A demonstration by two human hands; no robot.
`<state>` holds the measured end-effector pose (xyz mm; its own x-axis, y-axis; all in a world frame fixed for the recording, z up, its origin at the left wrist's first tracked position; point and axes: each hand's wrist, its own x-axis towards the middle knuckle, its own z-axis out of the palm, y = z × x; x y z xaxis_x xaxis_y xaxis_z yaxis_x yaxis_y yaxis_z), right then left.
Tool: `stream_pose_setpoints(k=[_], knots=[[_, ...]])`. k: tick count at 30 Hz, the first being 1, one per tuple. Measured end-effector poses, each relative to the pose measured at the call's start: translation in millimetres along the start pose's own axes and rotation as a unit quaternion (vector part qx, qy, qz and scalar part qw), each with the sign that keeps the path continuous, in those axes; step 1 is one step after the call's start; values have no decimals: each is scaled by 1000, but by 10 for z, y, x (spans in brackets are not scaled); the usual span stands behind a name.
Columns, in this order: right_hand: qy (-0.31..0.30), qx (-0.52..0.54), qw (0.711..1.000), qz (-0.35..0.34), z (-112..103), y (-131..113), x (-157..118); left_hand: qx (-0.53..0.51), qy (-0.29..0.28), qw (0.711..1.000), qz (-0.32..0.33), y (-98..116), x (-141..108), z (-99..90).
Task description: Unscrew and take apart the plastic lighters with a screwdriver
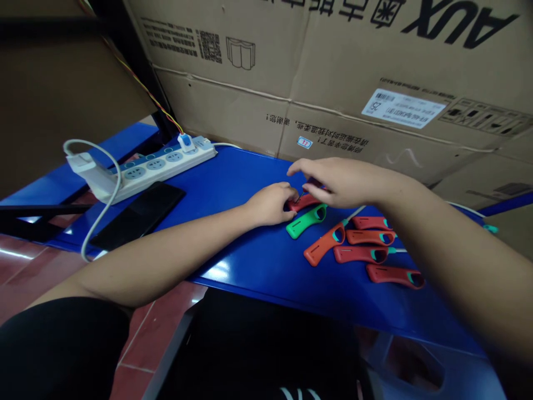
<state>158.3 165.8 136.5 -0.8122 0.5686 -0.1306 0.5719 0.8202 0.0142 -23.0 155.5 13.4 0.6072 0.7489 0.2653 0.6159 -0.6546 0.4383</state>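
My left hand (272, 204) is closed on the end of a red lighter (303, 201) lying on the blue table (245, 266). Just above that lighter, my right hand (328, 180) is bent with fingers curled; a thin piece shows near its fingertips, but what it holds is too small to name. A green lighter (306, 222) lies right below the red one. An orange lighter (325, 244) rests to the right of it, pointing up and right. Several red and orange lighters (360, 254) lie in a stack of rows beneath my right forearm.
A white power strip (164, 166) with a plug and cables stands at the back left, beside a black phone (139, 214). A large cardboard box (233, 105) rises along the table's back edge. The table's front edge runs close to my lap.
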Motion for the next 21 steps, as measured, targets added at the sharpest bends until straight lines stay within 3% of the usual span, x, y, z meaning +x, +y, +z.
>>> stream_pose_setpoints(k=[6, 13, 16, 21], knots=[[55, 63, 995, -49, 73, 176, -126, -1, -1, 1000, 5, -14, -3, -10], [128, 171, 976, -37, 303, 244, -180, -17, -1, 1000, 8, -9, 0, -10], [204, 264, 942, -33, 455, 240, -109, -23, 2, 1000, 11, -9, 3, -16], [278, 455, 846, 7, 653, 135, 31, -24, 1, 1000, 15, -15, 5, -15]])
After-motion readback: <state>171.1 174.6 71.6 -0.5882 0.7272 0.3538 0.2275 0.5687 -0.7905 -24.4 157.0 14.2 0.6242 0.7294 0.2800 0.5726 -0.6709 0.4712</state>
